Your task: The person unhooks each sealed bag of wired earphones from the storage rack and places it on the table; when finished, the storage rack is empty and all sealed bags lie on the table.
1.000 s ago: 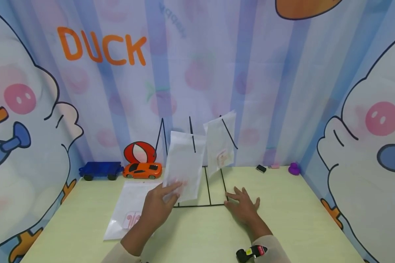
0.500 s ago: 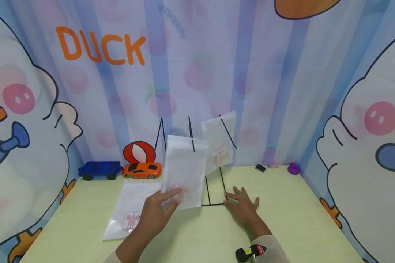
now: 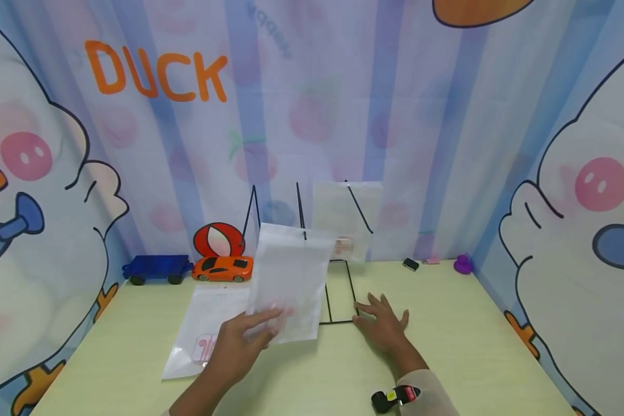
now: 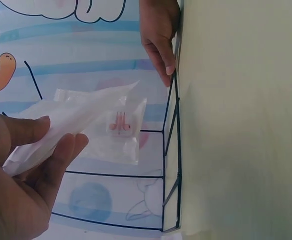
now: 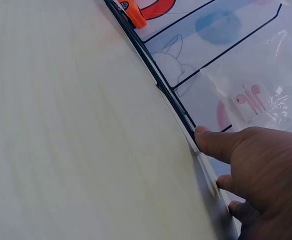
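My left hand (image 3: 239, 349) pinches the lower left edge of a white plastic pouch (image 3: 291, 283) between thumb and fingers. The pouch's top edge is at the tip of the middle prong of a black wire display rack (image 3: 338, 322); whether it is still threaded on cannot be told. A second pouch (image 3: 345, 211), printed with red earphones, hangs from the right prong. My right hand (image 3: 385, 326), fingers spread, touches the rack's front right base corner; in the right wrist view its thumb (image 5: 213, 142) rests against the wire. A third pouch (image 3: 210, 312) lies flat on the table, left.
Behind the left side stand a blue toy wagon (image 3: 158, 268) and an orange toy car (image 3: 223, 268). Back right are a small black block (image 3: 411, 264), a pink piece (image 3: 433, 260) and a purple duck-like toy (image 3: 463, 264). A printed duck curtain (image 3: 421, 115) closes the back.
My left hand has drawn the pouch toward me and down along the middle prong to its tip. The pouch on the right prong has swung round to face forward. My right hand stays put.
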`<state>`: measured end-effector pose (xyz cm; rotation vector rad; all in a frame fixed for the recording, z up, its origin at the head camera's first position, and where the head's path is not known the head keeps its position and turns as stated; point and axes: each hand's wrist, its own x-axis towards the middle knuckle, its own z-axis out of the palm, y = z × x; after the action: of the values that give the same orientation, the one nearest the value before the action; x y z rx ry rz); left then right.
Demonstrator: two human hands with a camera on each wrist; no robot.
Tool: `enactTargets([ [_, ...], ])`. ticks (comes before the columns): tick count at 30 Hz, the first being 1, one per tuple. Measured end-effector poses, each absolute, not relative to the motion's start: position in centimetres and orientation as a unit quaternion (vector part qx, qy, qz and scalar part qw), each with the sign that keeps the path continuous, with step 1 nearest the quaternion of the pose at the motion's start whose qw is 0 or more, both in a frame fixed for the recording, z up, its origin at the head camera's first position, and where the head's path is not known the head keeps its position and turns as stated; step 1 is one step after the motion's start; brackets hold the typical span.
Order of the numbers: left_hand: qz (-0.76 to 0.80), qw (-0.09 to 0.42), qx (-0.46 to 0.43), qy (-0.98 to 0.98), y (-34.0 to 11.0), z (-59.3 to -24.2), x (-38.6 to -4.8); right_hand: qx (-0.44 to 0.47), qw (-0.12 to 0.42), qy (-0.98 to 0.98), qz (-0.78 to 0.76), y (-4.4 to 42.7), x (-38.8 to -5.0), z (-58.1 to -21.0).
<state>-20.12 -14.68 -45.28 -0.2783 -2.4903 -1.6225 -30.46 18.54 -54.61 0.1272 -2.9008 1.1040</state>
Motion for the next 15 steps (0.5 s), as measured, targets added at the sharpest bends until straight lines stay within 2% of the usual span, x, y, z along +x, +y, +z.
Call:
enactTargets([
  [10,-0.593,0.024,-0.104,-0.798,-15.3,-46.0,-19.9,0.039,0.019,-0.931,0.363,18.6,-30.4,-54.6],
  [15,-0.608,0.014,-0.114,-0.786,-15.4,-46.6,-20.1,0.038,0.019,-0.932,0.360,18.6,-30.4,-54.6],
])
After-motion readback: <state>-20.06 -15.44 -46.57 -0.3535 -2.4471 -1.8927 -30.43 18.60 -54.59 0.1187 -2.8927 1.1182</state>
